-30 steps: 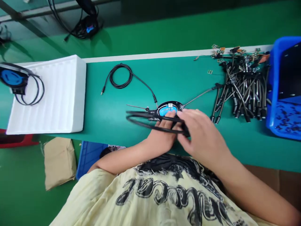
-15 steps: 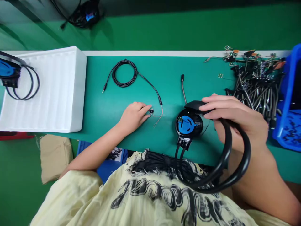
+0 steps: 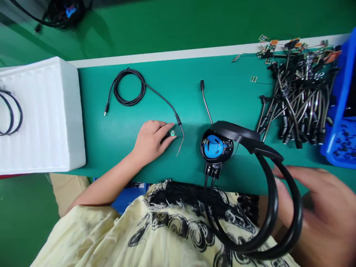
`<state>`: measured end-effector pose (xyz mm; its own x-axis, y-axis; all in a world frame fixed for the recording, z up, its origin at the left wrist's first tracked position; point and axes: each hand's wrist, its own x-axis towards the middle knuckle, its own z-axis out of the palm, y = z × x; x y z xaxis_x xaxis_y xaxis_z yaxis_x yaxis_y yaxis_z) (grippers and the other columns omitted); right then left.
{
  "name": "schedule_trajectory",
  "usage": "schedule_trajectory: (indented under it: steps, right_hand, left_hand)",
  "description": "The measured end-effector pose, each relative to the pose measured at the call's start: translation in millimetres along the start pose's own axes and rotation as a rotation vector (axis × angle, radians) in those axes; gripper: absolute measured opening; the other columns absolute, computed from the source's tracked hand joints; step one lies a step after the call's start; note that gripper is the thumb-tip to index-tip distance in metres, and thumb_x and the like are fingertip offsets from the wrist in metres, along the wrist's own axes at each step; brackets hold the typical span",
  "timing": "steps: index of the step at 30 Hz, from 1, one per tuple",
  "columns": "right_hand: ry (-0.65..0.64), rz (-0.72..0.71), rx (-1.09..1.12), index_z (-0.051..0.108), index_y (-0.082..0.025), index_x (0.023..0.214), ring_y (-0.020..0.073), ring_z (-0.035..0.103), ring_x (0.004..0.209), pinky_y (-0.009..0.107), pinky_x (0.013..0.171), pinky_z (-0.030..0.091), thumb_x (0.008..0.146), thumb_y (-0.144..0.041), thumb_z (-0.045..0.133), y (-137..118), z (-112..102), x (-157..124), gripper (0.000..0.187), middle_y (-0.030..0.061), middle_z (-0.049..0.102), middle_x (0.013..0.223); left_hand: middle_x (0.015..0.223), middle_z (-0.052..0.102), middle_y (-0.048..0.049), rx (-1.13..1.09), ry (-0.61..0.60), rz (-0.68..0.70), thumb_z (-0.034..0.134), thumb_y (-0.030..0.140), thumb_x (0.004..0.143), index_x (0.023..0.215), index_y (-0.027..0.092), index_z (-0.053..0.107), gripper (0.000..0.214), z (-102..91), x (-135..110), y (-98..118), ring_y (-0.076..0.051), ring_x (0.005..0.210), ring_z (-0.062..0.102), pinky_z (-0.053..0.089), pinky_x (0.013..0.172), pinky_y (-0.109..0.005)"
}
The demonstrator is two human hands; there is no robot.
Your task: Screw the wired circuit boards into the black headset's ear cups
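Observation:
Between the thumb and fingers of my left hand point(image 3: 152, 141) is a small circuit board point(image 3: 172, 132). Beside those fingertips run the thin bare wires point(image 3: 183, 139) of a coiled black cable point(image 3: 129, 104). A black headset point(image 3: 272, 193) stands on the bench, its headband rising toward me. One ear cup point(image 3: 214, 146) lies open, showing a blue inner disc, and a microphone boom point(image 3: 206, 104) points away from it. My right hand point(image 3: 319, 207), blurred, is by the headband at the lower right, thumb and fingers apart; the band partly covers it.
Several microphone booms point(image 3: 294, 100) lie heaped at the right, beside a blue bin point(image 3: 332, 137). A white foam block point(image 3: 41, 118) is on the left, with another headset's bands point(image 3: 16, 115) on it. A brown package point(image 3: 66, 189) is below the bench edge.
My right hand has come off the headset's upper part and moved down and right. The small part in my left hand has turned and shows green. The view has shifted.

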<state>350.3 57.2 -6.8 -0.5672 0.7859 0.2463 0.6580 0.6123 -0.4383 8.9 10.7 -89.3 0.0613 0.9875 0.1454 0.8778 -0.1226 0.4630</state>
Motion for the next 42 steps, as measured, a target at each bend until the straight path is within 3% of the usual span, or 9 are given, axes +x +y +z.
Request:
schedule_trajectory:
  steps: [4,9,17,24,29,31,33,37,42]
  right_hand:
    - [-0.175,-0.216,0.079,0.063,-0.021,0.109,0.0211,0.063,0.079,0.037,0.064,0.052,0.084,-0.012,0.060,-6,18,6,0.027,0.0071,0.068,0.091]
    - [-0.258,-0.387,0.280,0.061,-0.017,0.113,0.0172,0.063,0.089,0.034,0.080,0.054,0.085,-0.012,0.060,-25,51,31,0.029,0.0052,0.067,0.100]
    - [-0.207,-0.255,0.312,0.059,-0.016,0.114,0.0161,0.065,0.095,0.029,0.086,0.055,0.092,-0.016,0.051,-52,95,91,0.024,0.0077,0.067,0.104]
    - [-0.029,-0.306,0.351,0.062,-0.019,0.105,0.0118,0.066,0.093,0.023,0.087,0.054,0.092,-0.014,0.053,-57,97,92,0.017,0.0032,0.069,0.098]
    - [0.159,-0.347,0.349,0.060,-0.020,0.104,0.0136,0.067,0.095,0.026,0.086,0.057,0.086,-0.010,0.060,-59,95,84,0.021,0.0045,0.070,0.100]
    - [0.209,-0.313,0.362,0.060,-0.022,0.105,0.0158,0.067,0.098,0.031,0.086,0.059,0.085,-0.010,0.061,-60,95,82,0.024,0.0053,0.070,0.105]
    - [0.243,-0.279,0.338,0.059,-0.023,0.106,0.0178,0.068,0.100,0.034,0.085,0.059,0.085,-0.011,0.061,-61,96,81,0.024,0.0065,0.069,0.109]
    - [0.247,-0.223,0.326,0.058,-0.022,0.102,0.0184,0.069,0.098,0.034,0.083,0.060,0.085,-0.012,0.059,-62,98,81,0.019,0.0069,0.070,0.108]
    - [-0.040,0.120,0.708,0.057,-0.019,0.089,0.0113,0.069,0.072,0.024,0.064,0.059,0.087,-0.020,0.059,-61,104,71,0.003,0.0056,0.070,0.100]
  left_hand:
    - [0.103,0.063,-0.0096,0.040,-0.066,-0.056,0.056,0.032,0.091,0.120,0.017,0.060,0.033,3.8,-3,-4,-0.022,0.095,0.057,0.046,0.084,-0.037]
    - [0.099,0.067,-0.0052,-0.058,-0.049,-0.084,0.063,0.031,0.088,0.103,0.019,0.061,0.020,10.9,-3,-8,-0.020,0.094,0.058,0.045,0.084,-0.035]
    - [0.086,0.068,0.0027,-0.179,0.114,0.040,0.060,0.021,0.090,0.091,0.021,0.059,0.002,-3.4,-2,11,-0.012,0.084,0.063,0.040,0.106,-0.039]
    - [0.089,0.069,0.0012,-0.266,0.287,0.224,0.061,0.016,0.088,0.096,0.023,0.057,0.012,-18.7,10,30,-0.012,0.086,0.065,0.046,0.101,-0.037]
    - [0.130,0.059,-0.0075,-0.492,0.149,0.215,0.061,0.029,0.086,0.123,0.026,0.047,0.039,-10.7,18,32,-0.024,0.129,0.050,0.039,0.110,-0.051]
    - [0.134,0.056,-0.0073,-0.498,0.013,0.183,0.059,0.032,0.086,0.131,0.027,0.042,0.049,-10.2,19,35,-0.026,0.129,0.051,0.036,0.111,-0.053]
    - [0.118,0.065,-0.0060,-0.517,-0.042,0.080,0.058,0.033,0.087,0.134,0.026,0.039,0.051,-11.2,18,39,-0.020,0.106,0.065,0.048,0.100,-0.043]
    - [0.104,0.067,-0.0035,-0.390,0.080,-0.078,0.062,0.033,0.088,0.129,0.024,0.045,0.045,-16.8,9,44,-0.010,0.069,0.063,0.053,0.071,-0.026]
    - [0.090,0.071,0.0014,0.015,0.126,0.063,0.054,0.026,0.094,0.099,0.024,0.064,0.011,-23.9,-4,35,-0.014,0.084,0.066,0.031,0.112,-0.047]
